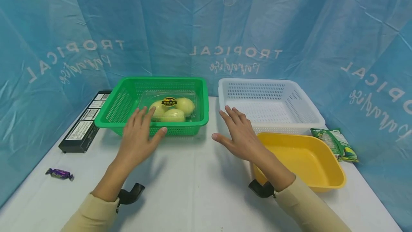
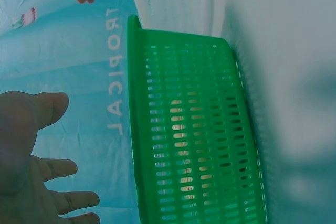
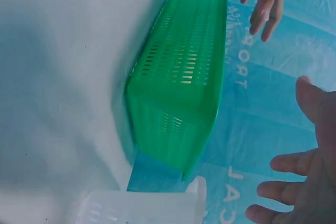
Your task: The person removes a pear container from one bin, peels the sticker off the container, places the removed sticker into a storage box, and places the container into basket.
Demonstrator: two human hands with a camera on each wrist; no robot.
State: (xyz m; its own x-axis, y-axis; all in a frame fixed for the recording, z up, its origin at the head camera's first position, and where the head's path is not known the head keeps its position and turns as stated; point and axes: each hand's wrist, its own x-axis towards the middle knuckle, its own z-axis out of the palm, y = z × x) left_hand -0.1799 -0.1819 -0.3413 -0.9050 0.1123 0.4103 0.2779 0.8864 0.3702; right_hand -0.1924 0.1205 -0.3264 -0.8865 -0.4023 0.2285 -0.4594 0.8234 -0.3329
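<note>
Near, at right, stood one yellow basin (image 1: 305,158). Your left hand (image 1: 137,137) and right hand (image 1: 239,135), fingers extended, held nothing. Beyond stood one green basket (image 1: 183,130), containing a clear box (image 1: 168,102) of pale fruit (image 1: 185,106), and, rightward, one white basket (image 1: 268,111).

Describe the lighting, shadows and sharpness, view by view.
Head: fairly even light, soft shadows on the white table near the left hand and right hand, small glints on the clear container; left wrist: dimmer, bluish, a soft shadow beside the green basket; right wrist: similarly dim, broad soft shadows on the table, fine detail hazy.
</note>
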